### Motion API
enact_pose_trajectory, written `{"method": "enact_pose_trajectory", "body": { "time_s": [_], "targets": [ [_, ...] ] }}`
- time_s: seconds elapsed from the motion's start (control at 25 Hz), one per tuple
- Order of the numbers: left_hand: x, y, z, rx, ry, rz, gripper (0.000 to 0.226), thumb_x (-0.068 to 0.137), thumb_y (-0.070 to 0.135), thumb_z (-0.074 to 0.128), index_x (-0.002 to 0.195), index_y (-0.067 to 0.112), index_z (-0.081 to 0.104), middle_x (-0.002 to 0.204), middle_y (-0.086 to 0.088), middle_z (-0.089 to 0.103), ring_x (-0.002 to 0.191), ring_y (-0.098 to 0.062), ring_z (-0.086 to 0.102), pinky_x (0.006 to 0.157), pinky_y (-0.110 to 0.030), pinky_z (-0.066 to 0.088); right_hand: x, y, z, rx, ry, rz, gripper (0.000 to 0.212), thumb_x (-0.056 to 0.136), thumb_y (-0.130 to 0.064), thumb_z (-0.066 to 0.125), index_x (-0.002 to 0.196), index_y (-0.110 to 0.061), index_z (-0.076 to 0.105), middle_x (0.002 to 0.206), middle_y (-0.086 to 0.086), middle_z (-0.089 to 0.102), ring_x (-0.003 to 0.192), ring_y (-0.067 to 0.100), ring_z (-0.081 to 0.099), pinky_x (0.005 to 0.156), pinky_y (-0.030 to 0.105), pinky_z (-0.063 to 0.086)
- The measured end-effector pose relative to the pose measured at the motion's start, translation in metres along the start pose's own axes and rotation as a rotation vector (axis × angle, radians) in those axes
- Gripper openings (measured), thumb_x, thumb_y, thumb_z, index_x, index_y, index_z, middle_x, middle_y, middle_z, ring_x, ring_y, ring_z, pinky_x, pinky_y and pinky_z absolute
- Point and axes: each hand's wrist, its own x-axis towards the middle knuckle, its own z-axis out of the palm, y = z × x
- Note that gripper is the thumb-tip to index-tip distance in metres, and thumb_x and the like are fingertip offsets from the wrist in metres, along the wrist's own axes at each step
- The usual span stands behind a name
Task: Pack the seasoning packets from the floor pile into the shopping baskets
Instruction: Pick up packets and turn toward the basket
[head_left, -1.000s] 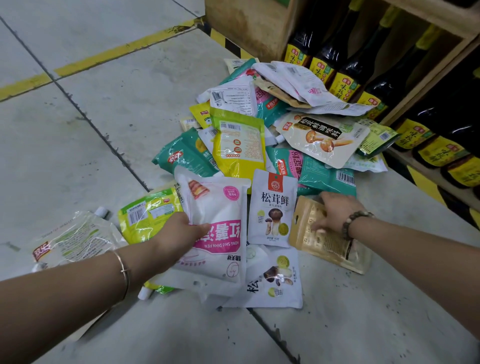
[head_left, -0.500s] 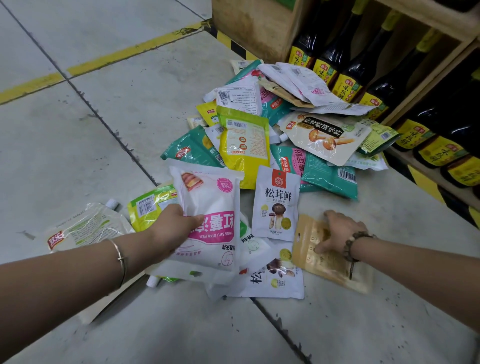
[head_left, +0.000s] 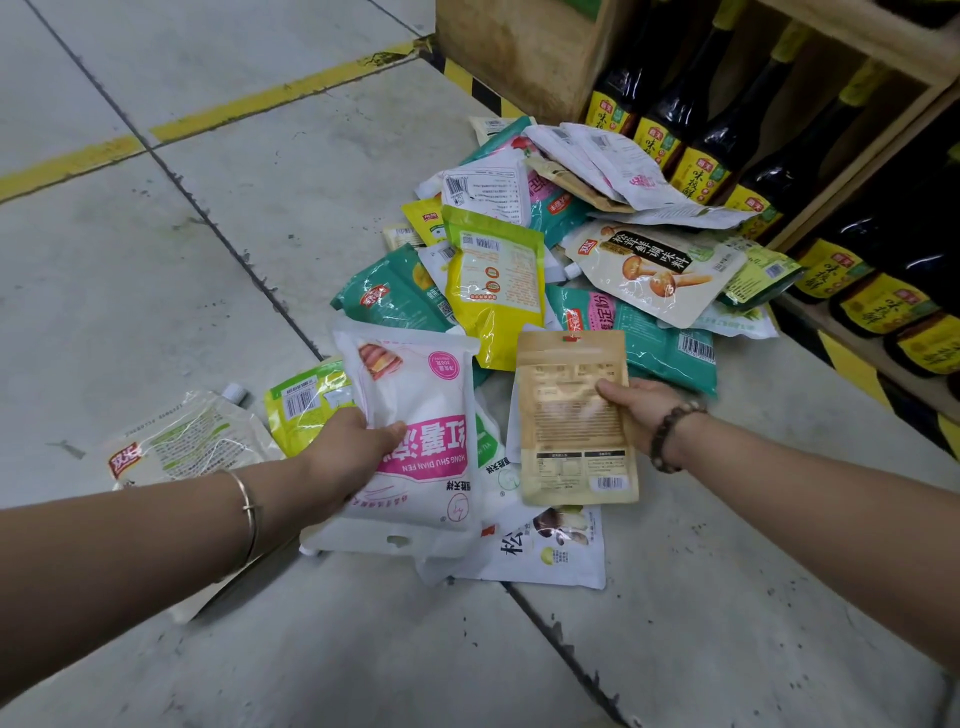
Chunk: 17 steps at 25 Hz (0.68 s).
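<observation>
The left hand (head_left: 353, 457) is gripping a white-and-pink plastic packet (head_left: 415, 415), thumb on the front, fingers hiding behind it. The right hand (head_left: 641, 410) is pinching a tan paper pouch (head_left: 571, 415) by its edge, again with only the thumb showing. Both packets are being held over the near edge of the heap of colourful seasoning packets (head_left: 493, 280) on the floor, covering most of a white mushroom-printed packet (head_left: 550, 553). A clear crinkled pouch (head_left: 176, 447) is lying half hidden behind the left forearm. Underneath, a grey concrete floor (head_left: 156, 270) is showing, a worn yellow painted line (head_left: 260, 98) crossing it. A wooden shelf (head_left: 519, 57) is carrying dark bottles with yellow labels (head_left: 717, 119), their tops cut off.
</observation>
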Motion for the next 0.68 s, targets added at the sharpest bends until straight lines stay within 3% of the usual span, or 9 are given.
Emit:
{"method": "enact_pose_trajectory", "body": {
  "time_s": [0.12,0.2,0.28,0.4,0.52,0.6,0.68],
  "targets": [
    [0.003,-0.003,-0.001,0.002,0.008,0.000,0.015,0.096,0.017,0.054,0.093,0.003,0.058,0.077,-0.016,0.068,0.056,-0.023,0.066,0.051,-0.028,0.054,0.013,0.010,0.026,-0.226,0.305,0.024,0.016,0.088,-0.026,0.061,0.093,-0.011,0.059,0.092,0.006,0.067,0.085,0.022,0.066,0.080,0.037,0.054],
    [0.004,-0.006,-0.004,-0.007,0.002,-0.007,0.015,0.096,0.017,0.054,0.093,0.004,0.059,0.079,-0.017,0.070,0.058,-0.025,0.067,0.053,-0.030,0.055,0.020,0.014,0.038,-0.314,0.403,-0.005,0.021,0.091,-0.032,0.057,0.090,-0.011,0.058,0.094,0.008,0.066,0.089,0.025,0.064,0.084,0.039,0.052],
    [0.006,-0.008,-0.006,-0.011,0.005,-0.010,0.016,0.096,0.018,0.055,0.094,0.003,0.059,0.081,-0.018,0.070,0.060,-0.025,0.067,0.053,-0.029,0.056,0.027,0.013,0.044,-0.379,0.466,-0.022,0.033,0.090,-0.037,0.056,0.100,-0.005,0.060,0.098,0.011,0.065,0.092,0.029,0.063,0.086,0.040,0.051],
    [0.006,-0.009,-0.009,-0.011,0.011,-0.002,0.016,0.096,0.018,0.055,0.092,0.003,0.060,0.076,-0.016,0.070,0.055,-0.023,0.067,0.049,-0.028,0.055,0.032,0.009,0.045,-0.338,0.499,0.009,0.038,0.083,-0.042,0.064,0.093,-0.006,0.061,0.097,0.011,0.067,0.091,0.028,0.064,0.085,0.039,0.052],
    [0.009,-0.011,-0.013,-0.017,0.027,0.000,0.021,0.095,0.018,0.056,0.098,-0.002,0.061,0.085,-0.022,0.070,0.072,-0.034,0.069,0.068,-0.042,0.059,0.032,0.008,0.046,-0.209,0.514,0.031,0.039,0.073,-0.041,0.076,0.076,-0.007,0.056,0.089,0.010,0.067,0.083,0.027,0.067,0.077,0.038,0.056],
    [0.010,-0.011,-0.016,-0.024,0.034,0.007,0.024,0.095,0.019,0.057,0.100,-0.004,0.060,0.090,-0.025,0.070,0.081,-0.040,0.068,0.080,-0.051,0.056,0.032,0.007,0.048,-0.110,0.454,0.048,0.041,0.067,-0.038,0.081,0.085,-0.007,0.061,0.086,0.009,0.069,0.078,0.026,0.068,0.074,0.040,0.057],
    [0.014,-0.010,-0.018,-0.029,0.051,0.006,0.028,0.094,0.021,0.058,0.103,-0.005,0.059,0.093,-0.026,0.069,0.084,-0.041,0.068,0.082,-0.056,0.054,0.034,0.004,0.050,-0.080,0.363,0.078,0.042,0.065,-0.037,0.083,0.089,-0.009,0.062,0.087,0.008,0.071,0.077,0.025,0.069,0.077,0.042,0.057]
  ]
}}
